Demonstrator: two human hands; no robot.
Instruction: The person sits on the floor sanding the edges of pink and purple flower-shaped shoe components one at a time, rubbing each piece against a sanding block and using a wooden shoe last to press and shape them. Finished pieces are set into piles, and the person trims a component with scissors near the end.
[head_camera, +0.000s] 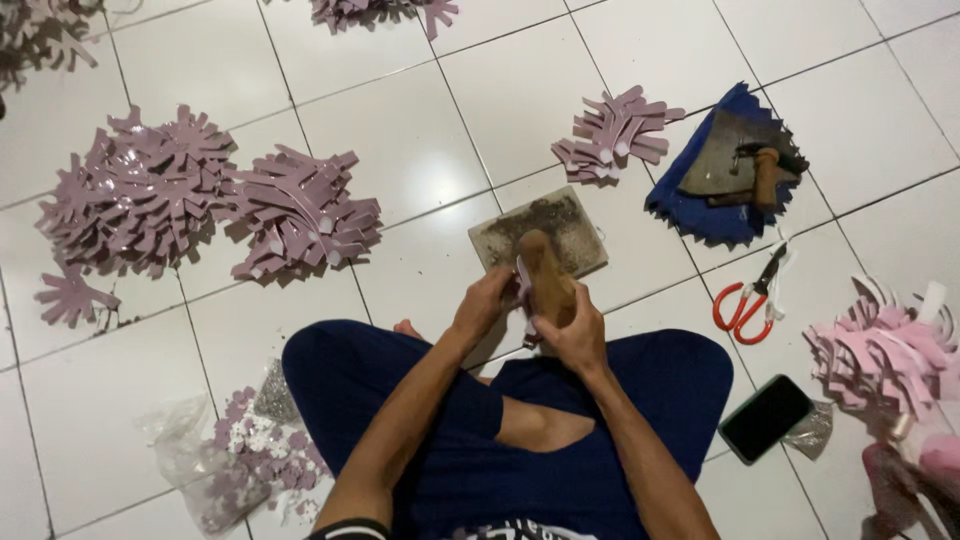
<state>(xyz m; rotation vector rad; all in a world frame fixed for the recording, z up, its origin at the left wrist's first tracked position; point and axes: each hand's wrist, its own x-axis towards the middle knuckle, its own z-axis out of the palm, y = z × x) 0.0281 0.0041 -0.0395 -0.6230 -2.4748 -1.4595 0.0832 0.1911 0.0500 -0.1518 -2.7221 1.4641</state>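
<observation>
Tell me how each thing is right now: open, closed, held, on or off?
left hand, gripping the wooden form
right hand, gripping the wooden form
wooden form, held upright over the block
scissors, lying closed on the tiles
phone, screen dark, flat on the floor
plastic bag, open, purple bits inside
mallet, resting on blue cloth

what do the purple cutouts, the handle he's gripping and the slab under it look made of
Purple cutouts: likely thin foam or rubber sheet, matte, with bent, floppy strips. Handle held in both hands, left and right: looks like wood, brown and smooth. Slab: grey and pitted, maybe wood or a dense cutting block; unclear.
</observation>
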